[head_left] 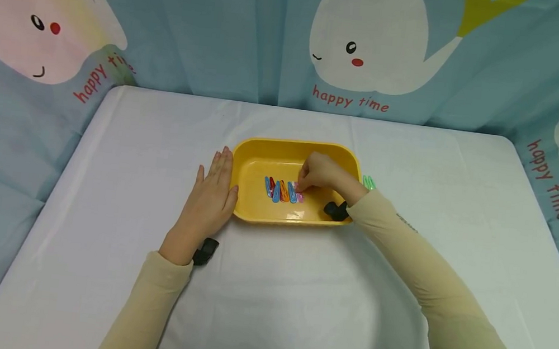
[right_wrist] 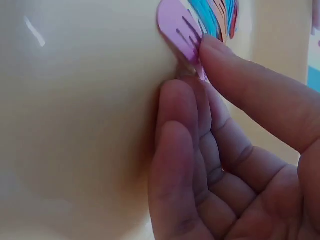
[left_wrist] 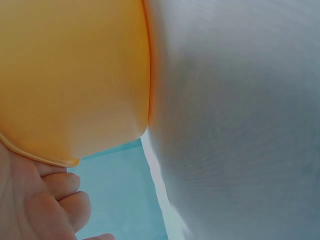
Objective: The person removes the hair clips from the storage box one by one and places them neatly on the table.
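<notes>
A yellow tray point(head_left: 266, 159) holds a row of snap hair clips in blue, red and orange, with pink at the right end. My right hand point(head_left: 321, 172) reaches into the tray and pinches a pink hair clip point(right_wrist: 176, 25) between thumb and fingertips. Beside it in the right wrist view lie a blue clip point(right_wrist: 204, 14) and others, partly cut off. My left hand point(head_left: 208, 198) lies with straight fingers along the tray's left side, touching its rim; the left wrist view shows the tray's outer wall point(left_wrist: 75, 75) above the fingers.
Green hair clips point(head_left: 368, 182) lie on the white tabletop point(head_left: 267, 297) just right of the tray, partly behind the right wrist. A black wrist device point(head_left: 336, 211) hangs over the tray's right corner. Behind the table hangs a blue whale-print curtain point(head_left: 212, 33).
</notes>
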`<action>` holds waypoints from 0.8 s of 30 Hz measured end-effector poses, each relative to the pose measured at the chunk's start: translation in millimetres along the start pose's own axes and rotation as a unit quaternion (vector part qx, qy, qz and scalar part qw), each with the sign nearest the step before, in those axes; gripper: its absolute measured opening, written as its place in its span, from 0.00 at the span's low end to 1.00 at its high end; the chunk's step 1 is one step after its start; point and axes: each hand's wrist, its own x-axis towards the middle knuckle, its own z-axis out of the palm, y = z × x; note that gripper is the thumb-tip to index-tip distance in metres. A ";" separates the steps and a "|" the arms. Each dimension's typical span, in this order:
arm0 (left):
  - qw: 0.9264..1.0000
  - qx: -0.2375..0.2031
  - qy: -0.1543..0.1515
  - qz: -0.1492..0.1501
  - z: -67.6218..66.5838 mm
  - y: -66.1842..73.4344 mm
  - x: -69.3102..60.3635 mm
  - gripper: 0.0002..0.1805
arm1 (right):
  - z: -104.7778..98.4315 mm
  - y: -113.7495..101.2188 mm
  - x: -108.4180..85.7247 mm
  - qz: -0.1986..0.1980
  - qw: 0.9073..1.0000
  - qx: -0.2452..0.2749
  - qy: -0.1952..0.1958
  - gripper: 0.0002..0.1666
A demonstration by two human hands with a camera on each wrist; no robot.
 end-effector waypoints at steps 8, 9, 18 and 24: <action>1.000 -0.002 0.000 0.001 -0.7 1.1 0.7 0.35 | -1.7 1.3 -1.8 0.017 0.999 0.033 -0.001 0.10; 1.000 -0.003 -0.001 0.001 -0.6 1.0 0.7 0.35 | -1.6 2.2 -1.8 0.018 0.999 0.041 -0.002 0.10; 1.000 -0.004 0.000 0.000 0.4 0.6 0.5 0.34 | -2.9 10.8 -3.9 0.036 0.990 0.136 -0.020 0.06; 1.000 -0.002 -0.004 -0.001 -0.1 0.1 0.5 0.34 | -4.6 11.1 -7.8 0.027 0.988 0.150 -0.026 0.05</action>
